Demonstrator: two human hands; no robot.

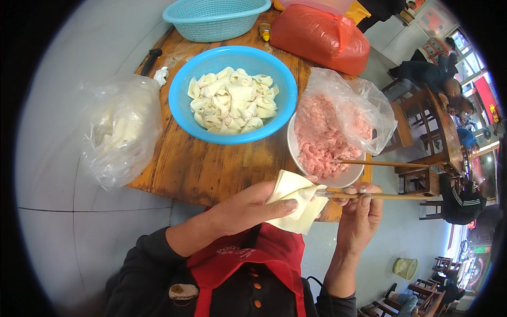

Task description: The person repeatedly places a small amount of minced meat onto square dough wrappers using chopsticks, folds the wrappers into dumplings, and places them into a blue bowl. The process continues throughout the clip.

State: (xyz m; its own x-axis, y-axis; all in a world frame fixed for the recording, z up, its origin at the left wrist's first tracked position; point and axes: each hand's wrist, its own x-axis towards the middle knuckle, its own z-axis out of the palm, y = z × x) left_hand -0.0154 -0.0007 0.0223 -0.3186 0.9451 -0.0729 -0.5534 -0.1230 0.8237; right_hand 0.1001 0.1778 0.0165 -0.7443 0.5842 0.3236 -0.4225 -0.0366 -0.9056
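My left hand (257,206) holds a stack of thin dough wrappers (295,224), the top one folded over under my thumb. Between the fingers of my right hand (358,202) is a wooden chopstick (388,196), its tip at the folded wrapper. Another chopstick (380,163) rests with its tip in raw minced meat (328,134), which fills a white bowl (292,150) partly covered by a clear plastic bag (362,107). Behind my hands, a blue plastic colander (176,115) holds many folded wontons (233,99).
On the wooden table (178,170) are a clear bag of wrappers (122,126) at the left edge, a black-handled tool (151,61), a light-blue basket (218,23) and a tied red bag (321,37). People sit at tables on the right; a yellow wastebasket (405,268) stands on the floor.
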